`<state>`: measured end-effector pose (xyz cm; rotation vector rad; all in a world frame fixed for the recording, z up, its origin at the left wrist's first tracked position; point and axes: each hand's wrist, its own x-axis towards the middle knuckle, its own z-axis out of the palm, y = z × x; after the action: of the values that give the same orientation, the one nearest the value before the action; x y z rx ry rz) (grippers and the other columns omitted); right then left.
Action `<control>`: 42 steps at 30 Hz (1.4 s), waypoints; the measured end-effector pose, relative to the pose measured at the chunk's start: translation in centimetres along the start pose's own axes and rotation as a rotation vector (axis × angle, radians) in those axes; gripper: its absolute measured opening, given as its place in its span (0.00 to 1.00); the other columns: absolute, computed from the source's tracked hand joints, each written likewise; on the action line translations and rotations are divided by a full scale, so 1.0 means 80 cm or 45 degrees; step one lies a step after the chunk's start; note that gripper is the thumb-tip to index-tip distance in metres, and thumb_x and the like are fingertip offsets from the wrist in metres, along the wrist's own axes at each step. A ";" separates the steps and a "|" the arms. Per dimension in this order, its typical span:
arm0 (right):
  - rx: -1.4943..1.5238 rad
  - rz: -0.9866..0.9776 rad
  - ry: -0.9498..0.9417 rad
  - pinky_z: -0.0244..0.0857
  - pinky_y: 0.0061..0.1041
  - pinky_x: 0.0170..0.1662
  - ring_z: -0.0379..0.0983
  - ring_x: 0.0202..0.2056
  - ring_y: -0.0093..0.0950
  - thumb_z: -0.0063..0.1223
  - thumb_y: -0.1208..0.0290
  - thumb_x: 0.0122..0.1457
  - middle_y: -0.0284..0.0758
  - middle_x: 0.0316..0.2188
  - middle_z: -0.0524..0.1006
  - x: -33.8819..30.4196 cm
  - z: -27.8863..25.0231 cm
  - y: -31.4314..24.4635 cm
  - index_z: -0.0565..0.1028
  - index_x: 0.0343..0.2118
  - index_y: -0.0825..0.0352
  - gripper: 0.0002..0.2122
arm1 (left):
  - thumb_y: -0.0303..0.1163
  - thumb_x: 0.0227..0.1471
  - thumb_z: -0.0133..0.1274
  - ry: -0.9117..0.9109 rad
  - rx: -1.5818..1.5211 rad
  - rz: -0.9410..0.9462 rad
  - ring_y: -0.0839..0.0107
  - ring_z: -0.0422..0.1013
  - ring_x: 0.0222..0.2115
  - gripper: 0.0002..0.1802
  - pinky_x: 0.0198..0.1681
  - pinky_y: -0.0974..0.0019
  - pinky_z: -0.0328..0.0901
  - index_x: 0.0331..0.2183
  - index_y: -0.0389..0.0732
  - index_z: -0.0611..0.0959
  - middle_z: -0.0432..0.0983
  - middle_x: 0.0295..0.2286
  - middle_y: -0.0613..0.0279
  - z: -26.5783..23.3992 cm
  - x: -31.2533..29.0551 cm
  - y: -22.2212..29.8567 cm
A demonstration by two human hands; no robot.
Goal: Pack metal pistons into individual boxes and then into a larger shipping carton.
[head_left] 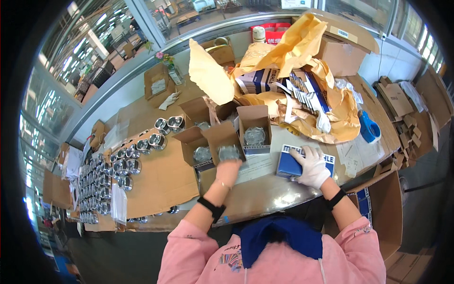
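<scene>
bench (257, 201) under cartons (220, 136), blue box (287, 164)

The left hand (229, 173) is blurred, and its fingertips cannot be made out against the open box (220, 136), so its grip is unclear. The gloved right hand (312, 166) covers part of the blue box (288, 164); whether it grips or only rests there cannot be told. Crumpled brown paper (349, 118) hides part of the table at the far right. At the left, the farther metal cups (97, 182) are too small to count. The lower edge cuts off the pink top (189, 248).
</scene>
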<state>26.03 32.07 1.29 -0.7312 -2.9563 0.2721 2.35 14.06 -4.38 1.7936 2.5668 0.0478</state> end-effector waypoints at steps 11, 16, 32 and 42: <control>0.672 -0.602 0.102 0.48 0.36 0.58 0.51 0.57 0.48 0.54 0.52 0.47 0.52 0.54 0.57 -0.010 0.032 -0.127 0.59 0.51 0.73 0.34 | 0.27 0.32 0.59 0.554 -0.593 0.037 0.43 0.46 0.55 0.47 0.55 0.50 0.48 0.54 0.37 0.56 0.49 0.53 0.42 -0.032 -0.122 0.049; 0.519 -0.664 0.131 0.48 0.36 0.58 0.50 0.57 0.48 0.52 0.52 0.48 0.52 0.55 0.55 0.001 0.051 -0.137 0.60 0.51 0.71 0.33 | 0.23 0.30 0.59 0.469 -0.539 0.126 0.39 0.34 0.58 0.55 0.59 0.48 0.40 0.57 0.33 0.45 0.37 0.57 0.40 -0.012 -0.114 0.043; 0.609 -0.663 0.110 0.66 0.37 0.27 0.71 0.26 0.42 0.45 0.66 0.55 0.42 0.23 0.73 0.032 0.061 -0.137 0.67 0.39 0.67 0.12 | 0.22 0.33 0.51 0.303 -0.585 0.159 0.50 0.47 0.57 0.44 0.58 0.55 0.48 0.55 0.33 0.55 0.49 0.55 0.42 -0.011 -0.092 0.046; 0.715 -0.836 0.079 0.63 0.29 0.33 0.71 0.30 0.33 0.52 0.62 0.47 0.31 0.24 0.75 0.072 -0.004 -0.139 0.76 0.26 0.60 0.08 | 0.26 0.35 0.53 -0.030 -1.073 -0.204 0.54 0.59 0.49 0.31 0.52 0.58 0.55 0.47 0.37 0.70 0.63 0.46 0.50 -0.009 -0.124 -0.010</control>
<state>15.89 25.12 3.95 0.2832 -2.6487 0.9229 4.99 4.43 -3.77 1.2398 2.1345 0.9306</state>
